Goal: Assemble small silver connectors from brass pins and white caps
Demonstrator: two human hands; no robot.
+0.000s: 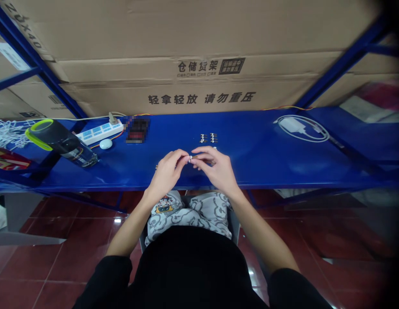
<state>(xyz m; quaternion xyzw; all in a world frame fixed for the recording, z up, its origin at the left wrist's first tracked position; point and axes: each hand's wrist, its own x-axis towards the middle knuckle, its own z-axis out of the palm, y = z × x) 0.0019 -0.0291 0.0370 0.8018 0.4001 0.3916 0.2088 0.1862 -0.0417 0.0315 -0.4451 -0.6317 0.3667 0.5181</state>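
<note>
"Small metal fitting (193,158): how will it handle?"

"Light, stiff and fiddly, likely easy to drop. Pinch its body with the fingertips."

"Where is it?"

"Between the left hand (167,171) and right hand (220,169), both curled nearly shut on it, over the blue shelf (266,167), just before a row of similar fittings (208,138)."

Silver fittings (208,137) on a glossy blue shelf (266,167)

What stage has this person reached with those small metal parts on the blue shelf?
Done, it seems: two short rows of small metal parts lined up on the blue steel shelf. In hand: a tiny part pinched between the left hand and right hand. Left: unclear; one small piece lies by the right hand.
</note>
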